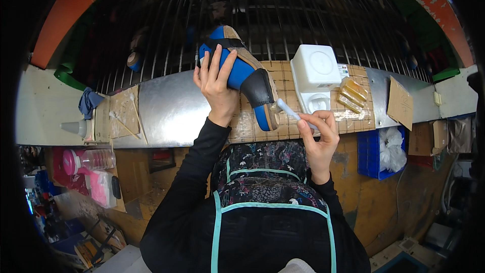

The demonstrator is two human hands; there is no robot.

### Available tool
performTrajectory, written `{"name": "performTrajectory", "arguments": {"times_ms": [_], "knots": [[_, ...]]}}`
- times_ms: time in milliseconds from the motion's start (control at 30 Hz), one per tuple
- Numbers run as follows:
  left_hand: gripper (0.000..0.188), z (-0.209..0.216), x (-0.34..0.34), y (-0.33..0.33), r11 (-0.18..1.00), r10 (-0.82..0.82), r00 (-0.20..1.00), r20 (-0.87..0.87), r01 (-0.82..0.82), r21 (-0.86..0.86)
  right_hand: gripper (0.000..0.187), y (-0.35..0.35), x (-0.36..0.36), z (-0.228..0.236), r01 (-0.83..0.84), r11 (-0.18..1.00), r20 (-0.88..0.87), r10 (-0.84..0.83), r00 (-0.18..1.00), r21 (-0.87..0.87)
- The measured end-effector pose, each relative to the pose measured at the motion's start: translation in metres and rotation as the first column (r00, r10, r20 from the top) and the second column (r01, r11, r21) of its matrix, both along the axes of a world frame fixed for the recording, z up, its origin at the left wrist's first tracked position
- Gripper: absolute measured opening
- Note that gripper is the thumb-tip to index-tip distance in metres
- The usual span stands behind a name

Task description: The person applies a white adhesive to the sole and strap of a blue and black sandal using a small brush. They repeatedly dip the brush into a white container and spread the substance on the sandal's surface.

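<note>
Above the bench, my left hand (220,83) is closed around a sandal on a blue last (242,73); the sandal has black straps and a tan sole edge turned to the right. My right hand (322,141) pinches a slim brush with a pale handle (289,108). The brush's tip meets the sole edge near the heel; its bristles are too small to make out. Just right of the sandal stands a white plastic container (316,68) with a round opening low at its front. Beside it lie yellowish translucent blocks (352,94).
Beneath the work lies a taped cardboard sheet (242,134) on a metal bench (166,106). Beyond run dark rack rods (177,30), with another blue-lasted shoe (134,61) at left. Thin sticks (137,116) rest on cardboard. A blue bin (369,156) hangs low right.
</note>
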State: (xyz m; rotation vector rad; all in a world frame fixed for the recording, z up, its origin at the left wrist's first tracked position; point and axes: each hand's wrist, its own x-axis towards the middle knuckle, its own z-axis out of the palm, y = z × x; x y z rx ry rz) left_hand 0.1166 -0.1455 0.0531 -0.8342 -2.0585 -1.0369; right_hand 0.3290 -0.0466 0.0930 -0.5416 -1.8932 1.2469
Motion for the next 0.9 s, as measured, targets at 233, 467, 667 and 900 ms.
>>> {"name": "performTrajectory", "arguments": {"times_ms": [233, 467, 667, 900], "knots": [[0.053, -0.002, -0.002, -0.002, 1.0, 0.021, 0.999, -0.029, -0.022, -0.014, 0.015, 0.0, -0.003, 0.0, 0.13, 0.978, 0.058, -0.142, 0.988, 0.165], [0.051, 0.001, -0.002, -0.002, 1.0, 0.023, 1.0, -0.019, -0.024, -0.02, 0.016, 0.002, 0.004, 0.001, 0.073, 0.988, 0.041, -0.079, 0.996, 0.138], [0.052, 0.003, 0.001, -0.001, 0.999, 0.031, 0.999, -0.042, -0.032, -0.034, 0.017, 0.001, 0.004, 0.008, 0.138, 0.968, 0.041, -0.15, 0.988, 0.209], [0.058, 0.006, 0.002, 0.003, 1.0, 0.024, 0.999, -0.029, -0.024, 0.004, 0.018, 0.0, 0.007, 0.008, 0.14, 0.969, -0.003, -0.142, 0.99, 0.204]]}}
